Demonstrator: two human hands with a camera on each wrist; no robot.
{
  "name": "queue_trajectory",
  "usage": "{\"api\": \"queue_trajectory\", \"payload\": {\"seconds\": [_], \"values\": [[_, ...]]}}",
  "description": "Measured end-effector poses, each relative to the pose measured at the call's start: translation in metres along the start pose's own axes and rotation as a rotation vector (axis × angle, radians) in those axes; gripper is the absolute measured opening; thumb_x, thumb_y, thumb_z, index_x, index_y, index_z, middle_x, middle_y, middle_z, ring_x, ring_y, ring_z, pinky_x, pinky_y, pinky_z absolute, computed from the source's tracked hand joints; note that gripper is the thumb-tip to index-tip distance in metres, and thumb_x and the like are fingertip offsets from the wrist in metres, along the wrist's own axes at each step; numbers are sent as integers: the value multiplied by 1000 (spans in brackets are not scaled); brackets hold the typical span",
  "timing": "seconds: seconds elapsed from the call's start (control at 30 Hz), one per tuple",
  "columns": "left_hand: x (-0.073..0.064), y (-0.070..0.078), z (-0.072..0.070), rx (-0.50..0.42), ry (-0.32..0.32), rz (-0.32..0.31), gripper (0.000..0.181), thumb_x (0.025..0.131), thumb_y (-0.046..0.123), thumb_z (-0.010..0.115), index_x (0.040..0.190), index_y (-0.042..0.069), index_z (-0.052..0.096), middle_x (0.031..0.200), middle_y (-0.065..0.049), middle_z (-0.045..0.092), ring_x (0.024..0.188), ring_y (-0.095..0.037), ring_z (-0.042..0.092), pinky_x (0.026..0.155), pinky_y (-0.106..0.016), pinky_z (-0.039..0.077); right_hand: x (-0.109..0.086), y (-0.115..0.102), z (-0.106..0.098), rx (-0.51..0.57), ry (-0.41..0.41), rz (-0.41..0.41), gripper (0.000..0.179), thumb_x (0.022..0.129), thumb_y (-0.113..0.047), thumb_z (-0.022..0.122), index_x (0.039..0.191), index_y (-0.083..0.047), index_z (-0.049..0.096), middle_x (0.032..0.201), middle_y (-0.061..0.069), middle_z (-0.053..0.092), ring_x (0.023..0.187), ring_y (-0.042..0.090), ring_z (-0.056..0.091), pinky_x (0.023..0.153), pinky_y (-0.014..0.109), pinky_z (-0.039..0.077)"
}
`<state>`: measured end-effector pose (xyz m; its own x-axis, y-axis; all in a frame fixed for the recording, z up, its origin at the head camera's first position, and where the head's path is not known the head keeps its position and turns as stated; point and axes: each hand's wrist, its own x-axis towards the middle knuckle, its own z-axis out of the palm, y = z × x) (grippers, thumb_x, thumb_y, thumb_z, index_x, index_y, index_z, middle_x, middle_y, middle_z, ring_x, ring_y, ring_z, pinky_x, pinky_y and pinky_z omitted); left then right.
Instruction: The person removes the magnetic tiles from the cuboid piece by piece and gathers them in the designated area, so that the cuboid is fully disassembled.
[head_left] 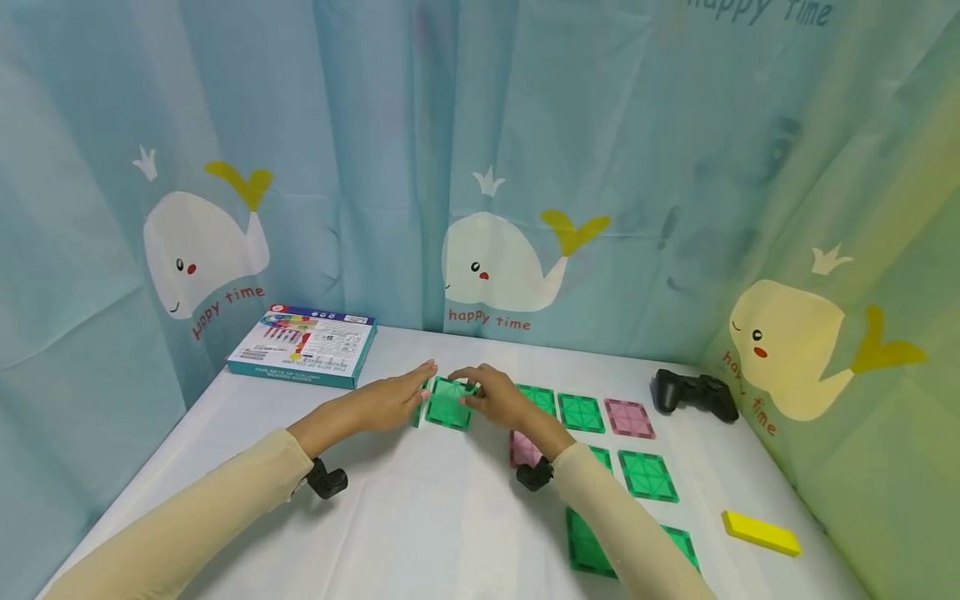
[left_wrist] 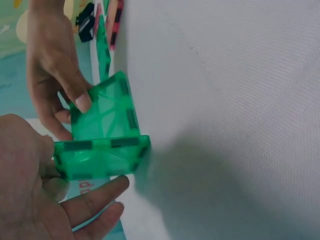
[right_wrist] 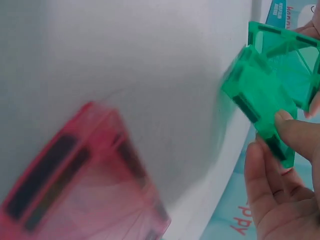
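Observation:
My right hand (head_left: 498, 398) pinches a green square magnetic tile (head_left: 448, 406), thumb on one face and fingers behind it. The left hand (head_left: 390, 402) is at a second green magnetic tile (head_left: 422, 403), which stands on edge. In the left wrist view, thumb and a curled finger grip that standing tile (left_wrist: 100, 157) at its side, while two other fingers stretch out along it. The two tiles meet at an edge, at an angle, as the right wrist view shows with the right-hand tile (right_wrist: 262, 95) against the other tile (right_wrist: 282, 50).
Several green tiles (head_left: 648, 476) and pink tiles (head_left: 630, 418) lie flat in rows at the right. A black game controller (head_left: 695, 394) and a yellow block (head_left: 761, 533) are beyond them. A flat toy box (head_left: 303, 346) lies back left. Curtains (head_left: 390, 167) enclose the white table (head_left: 420, 525).

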<state>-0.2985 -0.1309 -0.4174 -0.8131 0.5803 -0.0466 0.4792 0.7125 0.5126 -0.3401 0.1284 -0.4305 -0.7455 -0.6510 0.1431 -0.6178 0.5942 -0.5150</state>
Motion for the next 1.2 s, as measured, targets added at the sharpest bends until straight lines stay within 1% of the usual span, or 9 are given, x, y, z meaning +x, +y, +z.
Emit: {"api": "queue_trajectory", "payload": {"seconds": [0.2,0.37,0.43,0.6,0.77,0.87,1.03,1.1,1.2], "values": [[0,-2,1,1,-2,-1,60,118,31,30,170,7,12,177,-14,11,162,-28,17,131,-52,22,-16,9,-9,40,51,17,42,103,-8,70,144,-10,65,126,15,69,91,19,70,81,33,61],[1,-4,3,10,0,6,60,118,30,29,170,5,11,177,-14,11,163,-28,16,131,-51,21,-34,15,-23,73,84,22,42,103,-8,68,145,-7,62,116,16,68,82,25,70,72,29,58],[1,-4,3,9,-2,4,61,118,30,30,170,5,11,177,-14,10,163,-28,16,131,-50,21,-42,17,-30,102,82,29,42,104,-8,67,146,-7,62,118,16,67,81,29,70,70,28,57],[-1,-2,3,-4,1,4,61,118,30,30,170,5,11,177,-13,9,163,-28,15,131,-51,20,-66,21,-49,191,31,72,41,107,-11,63,148,-11,61,126,15,66,80,36,67,70,36,59],[-2,-2,2,-9,3,10,61,118,31,29,169,4,11,177,-11,8,163,-28,14,132,-49,19,-96,21,-64,235,-27,89,41,108,-17,63,148,-13,60,125,15,67,73,32,60,69,36,56],[-2,-3,2,-8,4,13,61,118,31,29,170,5,10,177,-11,8,163,-28,13,132,-49,19,-114,20,-67,243,-63,79,41,107,-19,64,148,-13,60,125,18,66,72,33,59,68,34,56],[-2,-6,2,1,13,1,60,118,29,29,169,3,11,177,-14,9,163,-30,15,132,-51,19,-141,15,-62,272,-130,75,41,108,-21,63,149,-15,60,141,20,60,77,38,63,72,35,59],[-3,-7,2,0,15,0,60,118,29,29,169,3,11,177,-15,9,163,-31,15,131,-51,19,-150,13,-59,288,-148,94,41,108,-21,63,148,-16,61,145,19,59,76,34,65,72,34,59],[-3,-6,2,-9,15,1,60,118,29,29,169,3,10,177,-15,9,163,-31,15,132,-51,19,-162,10,-56,296,-161,131,40,107,-21,65,147,-17,62,144,17,60,72,21,60,69,29,56]]}}
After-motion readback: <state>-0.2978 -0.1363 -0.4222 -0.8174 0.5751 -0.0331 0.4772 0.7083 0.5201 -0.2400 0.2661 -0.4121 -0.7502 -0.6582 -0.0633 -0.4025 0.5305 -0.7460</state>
